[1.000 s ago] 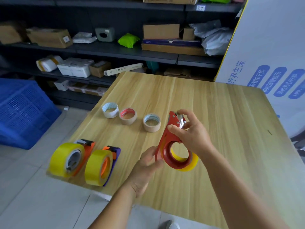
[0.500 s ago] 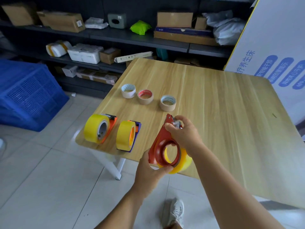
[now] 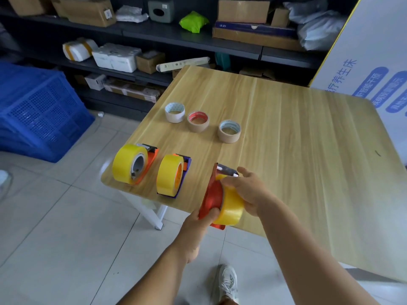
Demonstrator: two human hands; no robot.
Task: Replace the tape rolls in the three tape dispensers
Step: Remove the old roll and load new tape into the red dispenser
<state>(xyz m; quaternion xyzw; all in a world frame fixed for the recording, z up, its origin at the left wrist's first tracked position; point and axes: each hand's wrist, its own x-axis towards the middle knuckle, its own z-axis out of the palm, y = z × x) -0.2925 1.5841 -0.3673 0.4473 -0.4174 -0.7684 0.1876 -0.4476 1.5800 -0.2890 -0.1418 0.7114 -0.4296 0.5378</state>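
Note:
I hold a red tape dispenser (image 3: pixel 211 195) with a yellow tape roll (image 3: pixel 231 206) on it, at the wooden table's (image 3: pixel 297 150) near edge. My left hand (image 3: pixel 201 219) grips the dispenser's lower end. My right hand (image 3: pixel 251 192) wraps over the yellow roll and the top. To the left stand an orange dispenser (image 3: pixel 132 164) and a purple dispenser (image 3: pixel 172 176), each carrying a full yellow roll. Three nearly bare cardboard cores sit farther back: a white one (image 3: pixel 175 112), a red-printed one (image 3: pixel 198 121) and a blue-printed one (image 3: pixel 229 130).
A blue plastic crate (image 3: pixel 39 111) stands on the tiled floor at left. Dark shelves (image 3: pixel 154 34) with boxes and parcels run behind the table. A white printed board (image 3: pixel 374 62) leans at the right. My shoe (image 3: pixel 226 282) is below the table edge.
The red dispenser has turned edge-on, so the yellow roll's side faces me, and it has dropped toward the table's near edge. My right hand shifted from the blade end onto the roll. The camera pulled back.

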